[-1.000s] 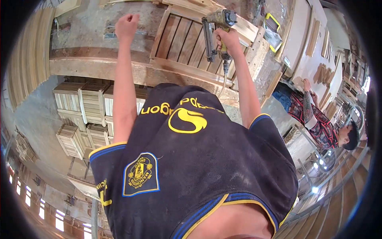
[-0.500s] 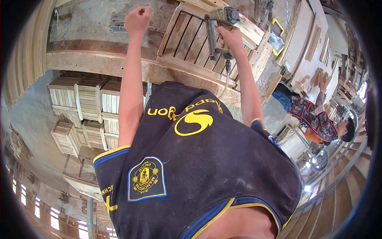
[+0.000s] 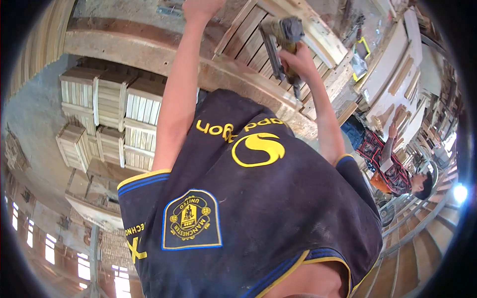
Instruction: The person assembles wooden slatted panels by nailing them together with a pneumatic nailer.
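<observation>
My right hand (image 3: 299,60) is wrapped round the grip of a nail gun (image 3: 284,32), its slim magazine pointing down on the left side. Behind and below the tool lies a slatted wooden panel (image 3: 247,45) on the workbench (image 3: 124,43). The gun overlaps the panel's slats in this view. At the top edge is my left hand (image 3: 202,7), over the bench to the left of the panel; its fingers are cut off by the frame.
Stacks of slatted wooden panels (image 3: 107,107) stand beyond the bench on the left. Small metal pieces (image 3: 169,10) lie by my left hand. A yellow-edged item (image 3: 361,59) rests at right. Another person (image 3: 392,161) works with wood pieces further right.
My left hand, closed in the earlier view, has moved up and right to the frame's edge. The nail gun in my right hand sits slightly lower and further right; the whole view has shifted.
</observation>
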Tool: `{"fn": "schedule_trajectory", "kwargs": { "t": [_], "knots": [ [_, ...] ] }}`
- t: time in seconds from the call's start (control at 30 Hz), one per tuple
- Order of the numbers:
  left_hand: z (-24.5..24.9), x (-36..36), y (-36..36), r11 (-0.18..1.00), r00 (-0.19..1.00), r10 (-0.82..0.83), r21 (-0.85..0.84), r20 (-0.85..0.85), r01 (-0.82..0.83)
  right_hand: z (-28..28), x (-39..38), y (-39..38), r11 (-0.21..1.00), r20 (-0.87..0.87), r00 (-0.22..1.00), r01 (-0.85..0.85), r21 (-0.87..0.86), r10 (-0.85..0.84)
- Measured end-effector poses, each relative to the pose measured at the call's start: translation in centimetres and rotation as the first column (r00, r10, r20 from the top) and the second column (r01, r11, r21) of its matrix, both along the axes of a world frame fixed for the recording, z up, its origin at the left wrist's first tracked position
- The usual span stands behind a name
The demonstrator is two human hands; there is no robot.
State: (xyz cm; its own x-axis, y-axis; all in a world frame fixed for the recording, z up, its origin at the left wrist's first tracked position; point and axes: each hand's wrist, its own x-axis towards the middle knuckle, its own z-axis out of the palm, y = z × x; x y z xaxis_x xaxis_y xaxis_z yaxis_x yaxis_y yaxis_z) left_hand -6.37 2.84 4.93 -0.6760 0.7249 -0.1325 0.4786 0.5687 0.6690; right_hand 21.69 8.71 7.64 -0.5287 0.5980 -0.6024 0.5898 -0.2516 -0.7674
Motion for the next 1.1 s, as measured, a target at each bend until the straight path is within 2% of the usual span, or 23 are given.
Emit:
{"fn": "schedule_trajectory", "kwargs": {
  "t": [0.03, 0.07, 0.13, 0.17, 0.2, 0.23, 0.27, 0.3, 0.37, 0.43, 0.57, 0.77, 0.87, 0.93, 1.0, 1.07, 1.1],
  "knots": [
    [0.3, 0.0, -0.5, 0.987, 0.995, -0.085, -0.129, 0.054, 0.091, 0.4, 0.6, -1.9, 0.981, 0.157, 0.978, -0.157, 0.112, 0.138],
    [-0.8, -0.2, -1.1, 0.984, 0.995, -0.084, -0.155, 0.061, 0.093, 1.0, 1.2, -3.7, 0.925, 0.321, 0.913, -0.325, 0.197, 0.252],
    [-3.7, -0.6, -1.2, 0.984, 0.995, 0.028, 0.171, 0.096, -0.044, 1.6, 0.5, -7.1, 0.826, 0.260, 0.849, -0.517, 0.226, 0.461],
    [-3.4, -0.4, -1.5, 0.987, 0.995, 0.022, 0.157, 0.102, -0.038, 1.9, -0.2, -8.7, 0.808, 0.284, 0.824, -0.552, 0.205, 0.491],
    [-2.2, -0.2, -1.6, 0.972, 0.990, 0.036, 0.225, 0.136, -0.066, 0.4, 0.1, -10.2, 0.764, 0.336, 0.788, -0.601, 0.234, 0.516],
    [-1.6, 0.0, -1.3, 0.952, 0.984, 0.048, 0.291, 0.172, -0.097, 0.3, -0.4, -10.9, 0.733, 0.294, 0.797, -0.601, 0.318, 0.527],
    [-1.9, 0.0, -1.2, 0.956, 0.983, 0.036, 0.282, 0.181, -0.087, 0.5, -0.9, -11.5, 0.697, 0.252, 0.802, -0.596, 0.399, 0.542],
    [-2.1, -0.1, -1.2, 0.961, 0.985, 0.071, 0.255, 0.155, -0.109, 0.6, -1.1, -11.9, 0.709, 0.254, 0.807, -0.590, 0.387, 0.533],
    [-2.7, 0.0, -1.2, 0.965, 0.987, 0.099, 0.230, 0.128, -0.127, 0.7, -1.4, -12.3, 0.684, 0.356, 0.730, -0.678, 0.268, 0.583],
    [-2.9, -0.1, -0.8, 0.944, 0.989, 0.135, 0.296, 0.056, -0.146, 0.5, -1.3, -12.2, 0.677, 0.348, 0.726, -0.684, 0.271, 0.593],
    [-2.7, 0.1, -0.7, 0.928, 0.985, 0.150, 0.331, 0.084, -0.170, 0.4, -1.4, -12.2, 0.671, 0.370, 0.704, -0.702, 0.239, 0.606],
    [-2.5, 0.0, -0.8, 0.914, 0.978, 0.107, 0.370, 0.178, -0.167, 1.6, 0.7, -12.4, 0.702, 0.392, 0.710, -0.685, 0.194, 0.585],
    [-3.1, -0.1, -0.8, 0.929, 0.987, 0.081, 0.348, 0.142, -0.126, 1.5, 4.1, -12.6, 0.726, 0.386, 0.763, -0.632, 0.272, 0.519],
    [-3.3, -0.2, -0.8, 0.927, 0.987, 0.120, 0.345, 0.104, -0.149, 1.4, 5.7, -12.6, 0.745, 0.407, 0.762, -0.622, 0.241, 0.504],
    [-3.5, -0.1, -0.8, 0.924, 0.981, 0.133, 0.339, 0.145, -0.175, 1.4, 6.5, -12.7, 0.761, 0.417, 0.761, -0.613, 0.213, 0.496],
    [-3.8, -0.7, -0.9, 0.948, 0.996, 0.088, 0.306, 0.027, -0.092, 1.5, 6.6, -12.9, 0.784, 0.408, 0.791, -0.574, 0.235, 0.457],
    [-4.0, -0.8, -1.0, 0.947, 0.996, 0.088, 0.307, 0.029, -0.093, 1.6, 6.6, -13.0, 0.784, 0.410, 0.790, -0.574, 0.235, 0.456]
  ]
}}
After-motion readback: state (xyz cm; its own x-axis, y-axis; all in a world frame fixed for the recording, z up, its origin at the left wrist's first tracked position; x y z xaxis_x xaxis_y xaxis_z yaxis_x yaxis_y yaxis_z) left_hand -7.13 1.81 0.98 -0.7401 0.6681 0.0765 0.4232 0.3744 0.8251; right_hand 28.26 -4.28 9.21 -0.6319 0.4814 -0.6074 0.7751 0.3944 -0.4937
